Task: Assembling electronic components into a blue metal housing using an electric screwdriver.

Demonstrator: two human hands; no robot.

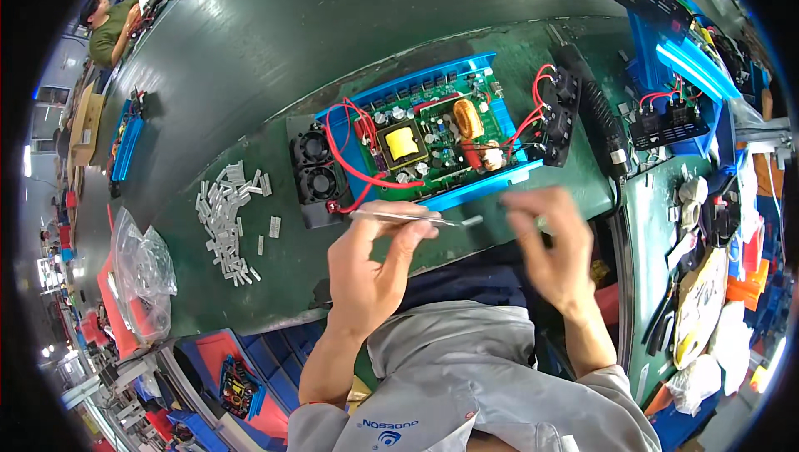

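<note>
In front of me lies an open blue metal housing (487, 188) with a green circuit board, a yellow-topped transformer (402, 143) and a copper coil (468, 120). My left hand (370, 265) is closed on slim metal tweezers (404, 216), held level along the housing's near edge. At their right-hand tip is a small pale grey piece (472, 221); whether the tips grip it I cannot make out. My right hand (553, 244) hovers to the right of that tip, smeared by motion, so its fingers are unclear. Two black fans (315, 163) sit at the housing's left end.
A pile of small grey-white pieces (223, 215) lies left on the green table. A black-handled tool (601, 115) lies right of the black socket panel (562, 115). More blue housings (697, 69) are stacked at far right. Another person (112, 32) sits at far left.
</note>
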